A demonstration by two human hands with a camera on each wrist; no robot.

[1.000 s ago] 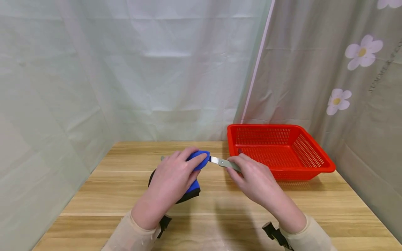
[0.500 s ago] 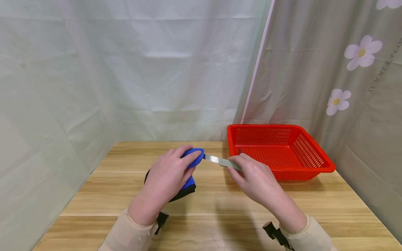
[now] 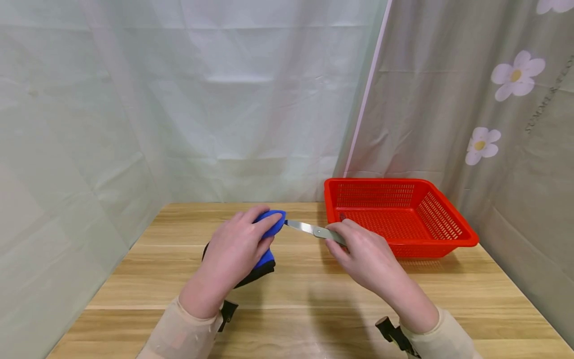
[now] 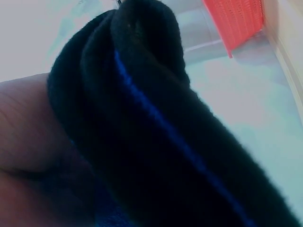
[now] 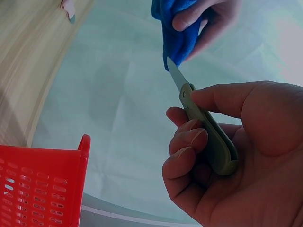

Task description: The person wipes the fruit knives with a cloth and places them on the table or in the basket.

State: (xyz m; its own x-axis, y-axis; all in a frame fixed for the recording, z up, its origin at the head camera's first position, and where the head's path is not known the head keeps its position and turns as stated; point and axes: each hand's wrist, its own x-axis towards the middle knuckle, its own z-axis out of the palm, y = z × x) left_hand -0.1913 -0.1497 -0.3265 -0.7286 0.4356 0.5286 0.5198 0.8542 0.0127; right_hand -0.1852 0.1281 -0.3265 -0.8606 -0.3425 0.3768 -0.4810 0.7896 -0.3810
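Note:
My right hand (image 3: 365,254) grips a folding knife by its grey-green handle (image 5: 208,127), thumb on one side and fingers curled round the other. Its blade (image 3: 299,226) is unfolded and points left. My left hand (image 3: 235,244) pinches a folded blue cloth (image 3: 271,224) with black edging, which hangs below the fingers. In the right wrist view the blade's tip meets the lower corner of the blue cloth (image 5: 177,33), and most of the blade shows bare. Thick black folds of the cloth (image 4: 156,109) fill the left wrist view.
A red plastic basket (image 3: 430,243) with slotted walls stands at the back right of the wooden table (image 3: 287,319), just beyond my right hand. A small pinkish thing with a grey-green tip (image 5: 69,9) lies on the table in the right wrist view. Curtains surround the table.
My left hand has drawn the cloth leftward along the blade to its tip, so more bare metal shows. The right hand and the knife have stayed almost still.

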